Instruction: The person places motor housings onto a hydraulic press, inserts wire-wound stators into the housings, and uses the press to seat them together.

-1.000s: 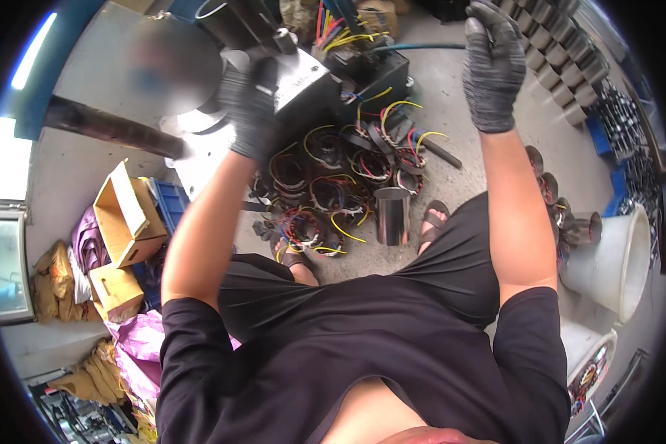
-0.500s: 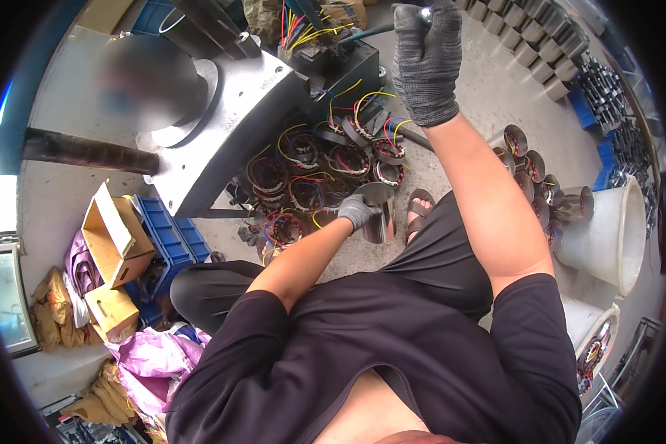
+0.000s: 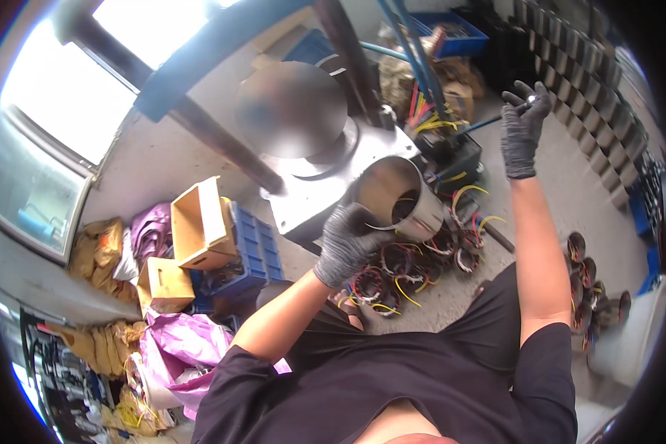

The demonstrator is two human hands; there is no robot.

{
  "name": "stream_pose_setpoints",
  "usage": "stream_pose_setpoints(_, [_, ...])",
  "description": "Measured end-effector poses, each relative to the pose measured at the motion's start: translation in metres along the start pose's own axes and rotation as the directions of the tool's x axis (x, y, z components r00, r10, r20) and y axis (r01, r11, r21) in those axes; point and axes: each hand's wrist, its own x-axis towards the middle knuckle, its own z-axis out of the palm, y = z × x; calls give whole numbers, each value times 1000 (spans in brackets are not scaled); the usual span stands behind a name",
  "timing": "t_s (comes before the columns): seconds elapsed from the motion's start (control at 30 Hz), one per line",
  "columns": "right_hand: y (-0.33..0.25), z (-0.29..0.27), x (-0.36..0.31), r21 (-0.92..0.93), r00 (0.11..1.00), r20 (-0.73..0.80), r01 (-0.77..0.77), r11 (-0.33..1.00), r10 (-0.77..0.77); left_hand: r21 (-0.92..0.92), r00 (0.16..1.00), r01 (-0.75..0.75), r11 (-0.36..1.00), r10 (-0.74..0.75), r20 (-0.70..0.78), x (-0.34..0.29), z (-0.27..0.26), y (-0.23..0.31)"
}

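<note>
My left hand [image 3: 351, 244], in a grey knit glove, grips the near left rim of a shiny, open-ended metal cylinder [image 3: 427, 214]. The cylinder is tilted, its mouth facing up toward me, at the front corner of a pale metal press table [image 3: 292, 203]. Off to the right, my gloved right hand [image 3: 524, 137] is raised around the end of a thin dark lever [image 3: 488, 120]. The lever's bright tip shows between the thumb and fingers. Below the cylinder, several wound stator rings [image 3: 396, 259] with coloured wires lie on the floor.
Dark press columns [image 3: 229, 140] rise around the table, with a blurred round part on top. Stacked metal cylinders [image 3: 570, 89] line the far right. At left are cardboard boxes [image 3: 200, 226], blue crates [image 3: 255, 240] and a purple bag [image 3: 185, 348]. A white tub [image 3: 629, 333] stands right.
My left hand has lifted the metal cylinder from near the floor to the press table's corner. My right hand stays at the lever, its fingers looser. The view has swung left.
</note>
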Motion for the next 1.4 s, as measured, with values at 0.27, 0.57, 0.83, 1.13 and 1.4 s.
stream_pose_setpoints(0.27, [27, 63, 56, -125, 969, 224, -77, 989, 103, -17, 798, -349, 937, 287, -529, 36, -119, 33])
stream_pose_setpoints(0.57, [22, 73, 59, -106, 959, 270, -58, 993, 85, -52, 581, -464, 884, 260, -771, 110, -174, 51])
stream_pose_setpoints(0.83, [7, 76, 55, -84, 962, 238, -120, 989, 137, 16, 535, -467, 884, 297, -791, 175, -205, 55])
stream_pose_setpoints(1.13, [18, 71, 54, -77, 970, 235, -40, 996, 57, 85, 667, -318, 944, 287, -688, 230, -249, 75])
stream_pose_setpoints(1.4, [5, 69, 55, -77, 963, 220, -139, 987, 153, 412, 791, -288, 864, 458, -407, 269, -244, 120])
